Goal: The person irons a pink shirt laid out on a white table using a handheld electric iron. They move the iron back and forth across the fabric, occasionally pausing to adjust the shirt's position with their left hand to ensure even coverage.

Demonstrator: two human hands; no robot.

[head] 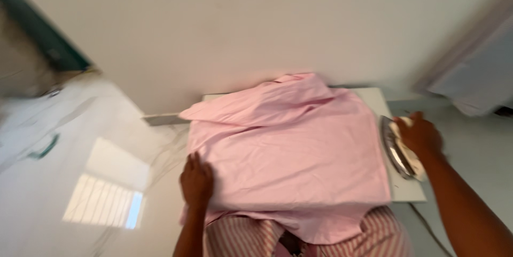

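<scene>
A pink garment [288,145] lies spread over a white ironing board [374,99] in front of me. My left hand [196,181] rests on the garment's near left edge, fingers pressed against the cloth. My right hand [421,135] grips the handle of an iron [398,153] standing on its heel at the board's right edge, its shiny metal soleplate facing the garment. The garment hangs over the board's near edge onto striped cloth at my waist.
A white wall rises behind the board. White floor with a sunlit patch [107,195] lies at the left. A cord [427,233] trails below the iron at the right. A pale panel [475,75] stands at the far right.
</scene>
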